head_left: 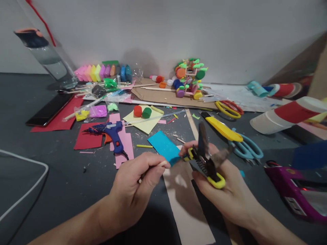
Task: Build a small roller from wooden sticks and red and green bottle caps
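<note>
My left hand (140, 183) is closed, with thumb and fingers pinching a short pale wooden stick (162, 164) whose end shows at the fingertips. To the right, my right hand (227, 190) grips spring-loaded pruning shears (204, 160) with black and yellow parts. Their jaws stand apart and point upward, slightly blurred. The shears and the stick do not touch. Under both hands lies a long beige cardboard strip (189, 207). A blue paper piece (163, 146) lies just beyond my left fingertips.
A blue glue gun (114, 134) rests on pink and red paper at left. Behind stands a small colourful wheeled model (190, 80). At right are a yellow cutter knife (222, 126), blue-handled scissors (247, 146), paper cups (288, 115) and a purple device (288, 190). A bottle (51, 61) stands far left.
</note>
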`<move>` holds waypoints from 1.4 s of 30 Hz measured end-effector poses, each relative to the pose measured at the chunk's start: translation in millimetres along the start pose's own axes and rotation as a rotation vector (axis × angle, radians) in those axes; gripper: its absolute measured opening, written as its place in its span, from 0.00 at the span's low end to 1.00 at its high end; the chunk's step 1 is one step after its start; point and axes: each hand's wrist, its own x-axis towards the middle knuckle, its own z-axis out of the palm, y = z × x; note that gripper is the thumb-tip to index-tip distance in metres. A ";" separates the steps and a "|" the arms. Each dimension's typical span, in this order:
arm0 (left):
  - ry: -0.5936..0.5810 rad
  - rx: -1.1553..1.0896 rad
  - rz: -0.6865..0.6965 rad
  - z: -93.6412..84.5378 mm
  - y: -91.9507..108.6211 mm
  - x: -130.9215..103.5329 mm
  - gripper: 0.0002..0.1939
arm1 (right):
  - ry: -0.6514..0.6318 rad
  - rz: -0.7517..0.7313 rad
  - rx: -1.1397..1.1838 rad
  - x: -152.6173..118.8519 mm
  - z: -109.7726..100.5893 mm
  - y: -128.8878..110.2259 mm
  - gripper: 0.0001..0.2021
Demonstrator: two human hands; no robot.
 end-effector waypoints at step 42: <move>-0.020 0.102 0.081 3.8 8.4 6.0 0.16 | -0.022 -0.100 -0.334 -9.6 2.5 -5.8 0.05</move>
